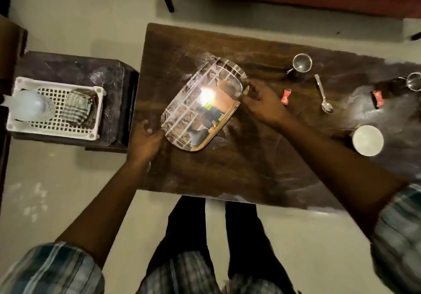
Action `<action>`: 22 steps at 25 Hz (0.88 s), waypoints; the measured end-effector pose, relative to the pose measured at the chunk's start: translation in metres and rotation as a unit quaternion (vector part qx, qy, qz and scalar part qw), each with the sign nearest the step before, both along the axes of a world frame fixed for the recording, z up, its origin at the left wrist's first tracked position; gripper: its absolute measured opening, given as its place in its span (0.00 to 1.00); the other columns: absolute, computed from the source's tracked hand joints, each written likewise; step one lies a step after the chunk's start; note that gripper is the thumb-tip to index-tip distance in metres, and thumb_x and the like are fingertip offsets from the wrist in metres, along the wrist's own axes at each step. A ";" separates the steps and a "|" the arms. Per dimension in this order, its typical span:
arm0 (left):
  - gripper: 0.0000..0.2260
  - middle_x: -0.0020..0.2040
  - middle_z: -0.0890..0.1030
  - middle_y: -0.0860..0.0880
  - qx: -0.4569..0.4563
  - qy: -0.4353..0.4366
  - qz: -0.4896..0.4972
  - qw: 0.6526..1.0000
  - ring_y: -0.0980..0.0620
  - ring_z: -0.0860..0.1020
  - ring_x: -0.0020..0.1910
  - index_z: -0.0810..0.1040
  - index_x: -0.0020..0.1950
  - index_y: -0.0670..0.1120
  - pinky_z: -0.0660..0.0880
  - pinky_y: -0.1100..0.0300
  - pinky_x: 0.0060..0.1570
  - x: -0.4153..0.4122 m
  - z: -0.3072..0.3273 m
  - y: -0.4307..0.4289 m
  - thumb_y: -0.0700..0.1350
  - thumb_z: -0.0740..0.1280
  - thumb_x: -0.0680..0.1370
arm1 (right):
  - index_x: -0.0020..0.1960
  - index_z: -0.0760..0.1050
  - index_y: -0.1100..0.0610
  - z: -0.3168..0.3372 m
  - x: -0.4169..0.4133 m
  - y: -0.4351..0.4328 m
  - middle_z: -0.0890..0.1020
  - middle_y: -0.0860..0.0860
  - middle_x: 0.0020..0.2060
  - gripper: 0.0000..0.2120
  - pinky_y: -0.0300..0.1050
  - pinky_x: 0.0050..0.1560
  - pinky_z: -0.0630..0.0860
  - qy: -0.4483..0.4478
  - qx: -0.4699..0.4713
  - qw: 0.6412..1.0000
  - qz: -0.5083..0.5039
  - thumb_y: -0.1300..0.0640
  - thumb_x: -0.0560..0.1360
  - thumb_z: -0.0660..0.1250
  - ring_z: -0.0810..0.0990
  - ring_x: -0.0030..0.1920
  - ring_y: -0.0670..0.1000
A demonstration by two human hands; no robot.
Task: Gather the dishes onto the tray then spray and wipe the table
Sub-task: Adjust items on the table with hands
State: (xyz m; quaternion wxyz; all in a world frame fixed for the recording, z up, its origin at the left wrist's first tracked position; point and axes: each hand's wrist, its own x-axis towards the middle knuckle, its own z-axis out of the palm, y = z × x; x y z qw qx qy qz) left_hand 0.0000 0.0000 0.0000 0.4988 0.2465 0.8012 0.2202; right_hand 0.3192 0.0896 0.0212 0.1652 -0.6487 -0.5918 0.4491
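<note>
The dark wood surface (227,179) has a shiny tray (202,106) on its left part. The left hand (145,143) grips its near end and the right hand (262,104) grips its far rim, likely to keep it flat. The cup (301,62), spoon (323,94) and bowl (368,140) sit to the right, not yet on it. The bottle (29,106) and cloth (78,106) wait in a basket (54,131).

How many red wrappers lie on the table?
2. One wrapper lies between the right hand and the spoon; the second wrapper is near the picture's right edge. More may lie beyond it.
</note>
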 end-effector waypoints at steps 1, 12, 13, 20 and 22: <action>0.26 0.63 0.81 0.38 0.003 -0.003 0.028 1.000 0.33 0.80 0.67 0.70 0.76 0.45 0.79 0.42 0.63 0.003 -0.016 0.002 0.45 0.75 0.80 | 0.75 0.74 0.57 -0.017 0.003 0.013 0.78 0.57 0.72 0.24 0.59 0.74 0.72 -0.001 0.005 1.000 0.010 0.51 0.82 0.70 0.77 0.72 0.57; 0.07 0.46 0.83 0.41 0.007 0.003 0.130 0.991 0.43 0.84 0.48 0.78 0.51 0.46 0.87 0.50 0.44 0.019 -0.097 0.003 0.35 0.73 0.81 | 0.63 0.83 0.55 -0.123 -0.002 0.110 0.87 0.54 0.56 0.13 0.44 0.53 0.78 -0.122 0.028 0.991 -0.037 0.59 0.79 0.70 0.84 0.52 0.51; 0.07 0.48 0.83 0.39 0.016 0.004 0.129 0.992 0.42 0.84 0.49 0.79 0.53 0.45 0.87 0.44 0.51 0.019 -0.096 0.002 0.34 0.72 0.81 | 0.63 0.83 0.55 -0.125 0.000 0.111 0.87 0.54 0.57 0.13 0.47 0.56 0.81 -0.119 0.023 0.992 -0.045 0.60 0.80 0.69 0.85 0.53 0.51; 0.18 0.60 0.87 0.41 0.091 0.019 0.055 0.994 0.45 0.87 0.59 0.80 0.72 0.38 0.84 0.49 0.60 0.015 -0.060 0.014 0.33 0.70 0.82 | 0.59 0.85 0.51 -0.091 0.042 0.051 0.87 0.46 0.50 0.13 0.54 0.60 0.83 -0.033 -0.022 0.987 -0.155 0.57 0.76 0.69 0.86 0.53 0.48; 0.18 0.58 0.87 0.44 0.108 0.023 0.007 0.994 0.55 0.88 0.52 0.80 0.72 0.39 0.85 0.58 0.54 0.018 -0.048 0.020 0.34 0.71 0.81 | 0.60 0.84 0.52 -0.082 0.065 0.014 0.87 0.45 0.48 0.15 0.54 0.59 0.84 -0.017 -0.037 0.976 -0.214 0.60 0.75 0.69 0.87 0.50 0.47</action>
